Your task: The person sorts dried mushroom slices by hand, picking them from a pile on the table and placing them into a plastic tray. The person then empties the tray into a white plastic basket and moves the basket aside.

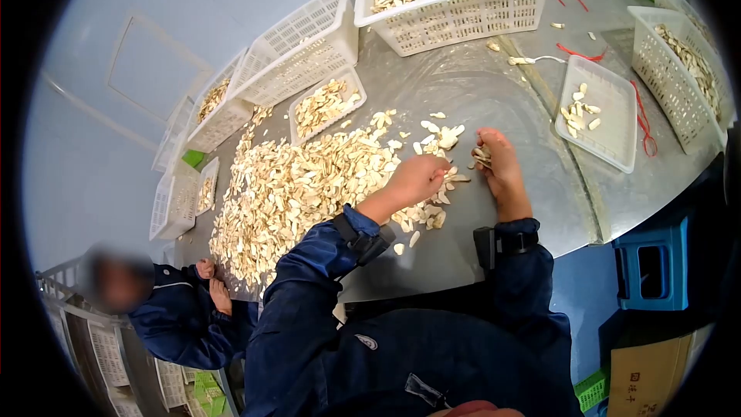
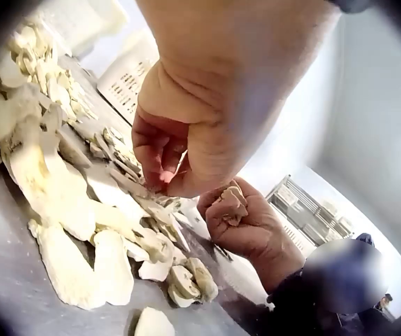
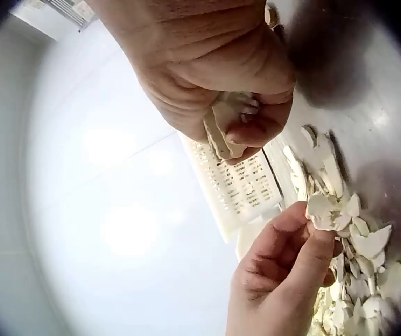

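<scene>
A broad heap of pale dried slices (image 1: 309,185), with the look of sliced mushroom, covers the metal table. At the heap's right end my left hand (image 1: 417,177) pinches one slice (image 3: 321,212) between thumb and forefinger. Just to its right, my right hand (image 1: 503,170) is raised over the table. Its fingers curl round several slices (image 3: 223,129), which poke out past the fingers in the right wrist view. Below both hands lie more loose slices (image 2: 113,269), some in small clumps.
White perforated baskets (image 1: 463,19) of slices line the far edge. A small tray (image 1: 297,127) of slices stands by the heap; another white tray (image 1: 617,120) with a few pieces lies right, near red ties (image 1: 644,127). Another person's hands (image 1: 220,293) are at the left. A blue stool (image 1: 652,262) stands right.
</scene>
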{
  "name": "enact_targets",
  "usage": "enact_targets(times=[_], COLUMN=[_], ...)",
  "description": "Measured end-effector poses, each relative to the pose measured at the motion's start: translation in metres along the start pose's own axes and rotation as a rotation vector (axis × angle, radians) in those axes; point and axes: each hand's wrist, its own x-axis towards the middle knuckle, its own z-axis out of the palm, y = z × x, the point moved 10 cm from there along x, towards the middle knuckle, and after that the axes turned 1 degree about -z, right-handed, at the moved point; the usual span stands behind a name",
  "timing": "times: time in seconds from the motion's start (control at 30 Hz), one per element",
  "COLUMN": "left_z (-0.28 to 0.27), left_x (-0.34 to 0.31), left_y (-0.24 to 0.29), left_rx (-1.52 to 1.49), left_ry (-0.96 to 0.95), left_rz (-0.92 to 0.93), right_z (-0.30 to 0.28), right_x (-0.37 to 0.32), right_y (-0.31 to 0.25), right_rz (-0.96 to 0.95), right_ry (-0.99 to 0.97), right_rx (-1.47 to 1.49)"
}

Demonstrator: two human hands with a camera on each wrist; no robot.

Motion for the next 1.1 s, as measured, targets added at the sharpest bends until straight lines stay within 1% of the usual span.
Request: enact_targets(times=[0.1,0.2,0.3,0.4,0.5,0.6,0.7,0.8,0.9,1.0,1.03,1.1], left_z=[0.000,0.000,-0.004,0.001,0.007,0.001,0.003,0.010,0.011,0.002,-0.001,0.005], left_x=[0.000,0.001,-0.002,-0.004,-0.001,-0.004,-0.006,-0.005,-0.003,0.003,0.009,0.022], left_y=[-0.010,-0.015,0.002,0.015,0.006,0.016,0.020,0.014,0.007,-0.001,-0.008,-0.046], left_rx=[-0.062,-0.108,-0.119,-0.017,0.061,0.074,0.128,0.166,0.116,-0.111,-0.165,-0.583], left_ry=[-0.023,-0.053,0.045,-0.030,-0.071,-0.009,-0.052,-0.105,-0.158,-0.068,-0.104,-0.103], left_rz=[-0.074,-0.085,0.082,0.126,0.018,0.108,0.099,0.075,0.010,0.110,0.038,-0.285], right_z=[0.000,0.000,0.000,0.000,0.000,-0.001,0.000,-0.001,0.000,0.000,-0.001,-0.001], right_x=[0.002,0.001,0.002,0.001,0.001,0.003,0.002,0.001,0.000,0.002,0.003,0.003], right_y=[0.001,0.000,0.000,0.001,0.000,0.002,0.001,0.000,0.000,0.000,0.000,0.001], right_rz=[-0.002,-0.006,-0.009,0.000,-0.009,-0.008,-0.007,-0.014,-0.005,-0.003,-0.008,-0.010], right_ry=[-0.002,-0.003,-0.009,-0.003,-0.007,-0.007,-0.008,-0.002,0.008,-0.008,-0.005,-0.006], right_rx=[0.002,0.006,-0.004,-0.002,-0.004,-0.015,-0.005,-0.021,-0.011,0.001,-0.003,-0.015])
